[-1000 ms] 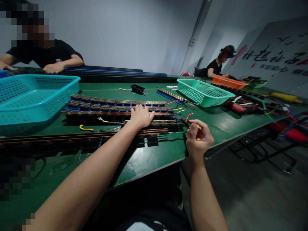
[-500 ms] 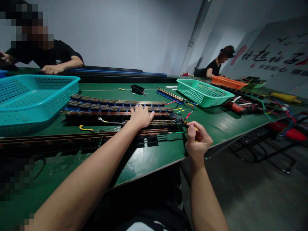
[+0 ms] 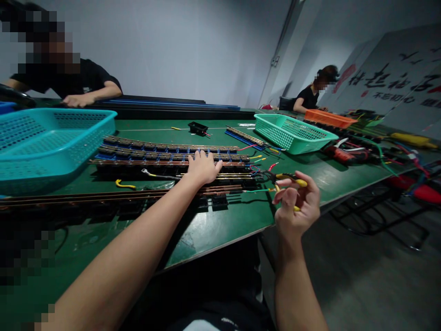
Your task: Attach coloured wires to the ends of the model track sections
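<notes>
My left hand (image 3: 202,168) lies on long metal rail strips with blue and black mounts (image 3: 161,154) on the green table (image 3: 220,225), fingers curled over them. My right hand (image 3: 295,202) is off the table's near edge and holds yellow-handled pliers (image 3: 292,180), the handles spread apart in my fingers. The pliers' tip points left at a bundle of coloured wires (image 3: 258,170) at the strips' right end. A green wire (image 3: 257,190) runs from the nearest strip toward the pliers.
A blue basket (image 3: 51,138) stands at the left and a green basket (image 3: 292,133) at the back right. A yellow-ended wire (image 3: 124,185) and a small black part (image 3: 198,127) lie loose. Two other people work at the far side. Tools and cables crowd the right.
My right hand has moved right and slightly down, and the pliers' handles have spread apart. My left hand has stayed on the strips.
</notes>
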A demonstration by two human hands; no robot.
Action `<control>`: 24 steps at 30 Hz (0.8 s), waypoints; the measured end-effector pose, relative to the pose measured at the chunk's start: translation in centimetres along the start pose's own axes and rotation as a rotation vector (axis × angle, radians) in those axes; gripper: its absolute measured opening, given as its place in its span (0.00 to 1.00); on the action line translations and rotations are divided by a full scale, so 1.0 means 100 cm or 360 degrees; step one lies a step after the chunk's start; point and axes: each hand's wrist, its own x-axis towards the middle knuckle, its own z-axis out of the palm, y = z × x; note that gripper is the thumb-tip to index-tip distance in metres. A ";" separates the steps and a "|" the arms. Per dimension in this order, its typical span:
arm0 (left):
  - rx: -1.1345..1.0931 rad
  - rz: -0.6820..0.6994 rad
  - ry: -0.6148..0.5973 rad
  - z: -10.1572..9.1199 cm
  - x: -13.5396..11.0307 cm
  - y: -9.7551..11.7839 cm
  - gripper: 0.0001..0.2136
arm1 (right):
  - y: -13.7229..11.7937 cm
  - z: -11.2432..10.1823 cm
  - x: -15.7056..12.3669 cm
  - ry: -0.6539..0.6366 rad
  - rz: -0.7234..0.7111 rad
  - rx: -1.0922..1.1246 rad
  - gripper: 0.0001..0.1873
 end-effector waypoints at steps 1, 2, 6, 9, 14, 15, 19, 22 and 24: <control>0.0002 -0.0004 -0.0001 0.000 0.000 0.000 0.32 | -0.007 -0.001 -0.002 0.0008 -0.0040 0.0021 0.16; 0.0003 -0.0010 -0.0003 0.000 0.001 0.000 0.32 | -0.015 -0.003 -0.004 0.0022 -0.0060 0.0050 0.16; -0.0005 -0.0013 -0.0013 0.000 0.001 0.000 0.32 | -0.048 -0.009 -0.013 0.0164 0.0004 0.0150 0.15; -0.0014 -0.0006 -0.0009 0.000 0.001 0.000 0.32 | -0.060 -0.012 -0.017 0.0216 0.0100 0.0130 0.15; -0.0015 -0.0010 -0.0010 0.000 0.001 0.000 0.32 | -0.055 -0.008 -0.021 0.0104 0.0240 0.0167 0.13; -0.0013 -0.0011 -0.0007 0.000 0.001 0.000 0.32 | -0.052 -0.007 -0.021 0.0083 0.0262 0.0184 0.13; -0.0006 -0.0009 -0.0001 0.000 0.000 0.000 0.32 | -0.044 -0.003 -0.025 0.0065 0.0283 0.0196 0.11; -0.0015 -0.0008 -0.0007 0.000 0.000 0.000 0.32 | -0.040 -0.007 -0.028 0.0028 0.0288 0.0163 0.10; -0.0016 -0.0010 -0.0007 0.000 0.000 0.000 0.32 | -0.037 -0.015 -0.028 -0.0087 0.0226 0.0071 0.08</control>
